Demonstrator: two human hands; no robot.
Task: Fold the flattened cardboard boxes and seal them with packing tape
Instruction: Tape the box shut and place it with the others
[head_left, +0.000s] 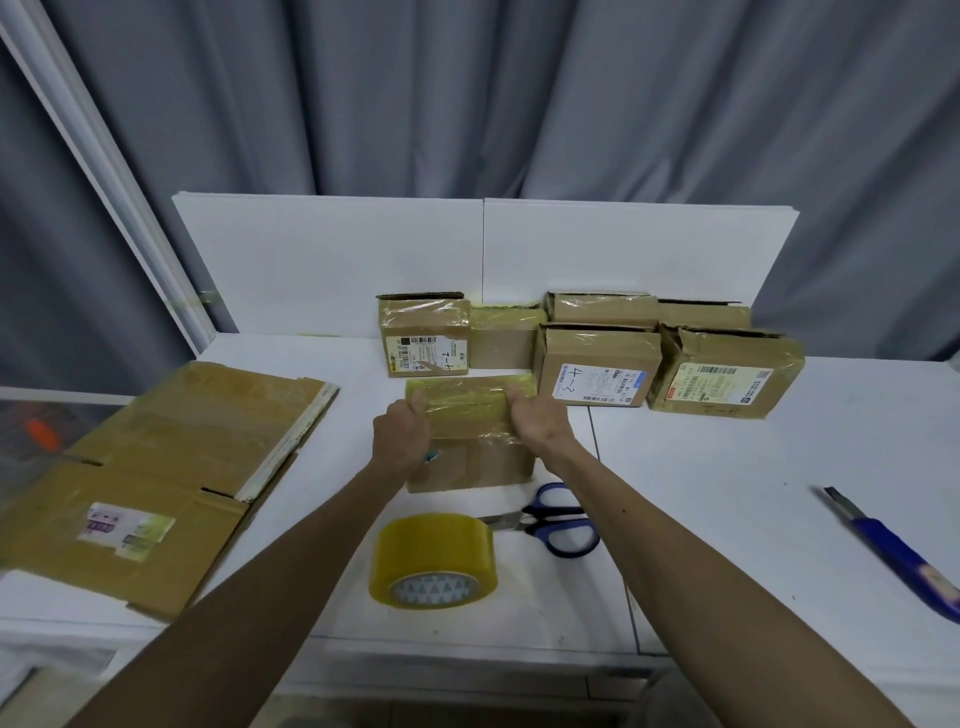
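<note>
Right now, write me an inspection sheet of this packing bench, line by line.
Surface: white table, with panel seams showing.
Job's things: small taped box at the centre; roll of clear packing tape in front of it; flattened cardboard stacked on the left; sealed boxes grouped at the back.
Clutter: blue-handled scissors beside the roll; blue utility knife on the right.
Grips: left grip and right grip each hold one end of the small taped box, thumbs on top.
Cables: nothing seen.
Surroundings: white boards standing behind the table; grey curtain beyond them.
</note>
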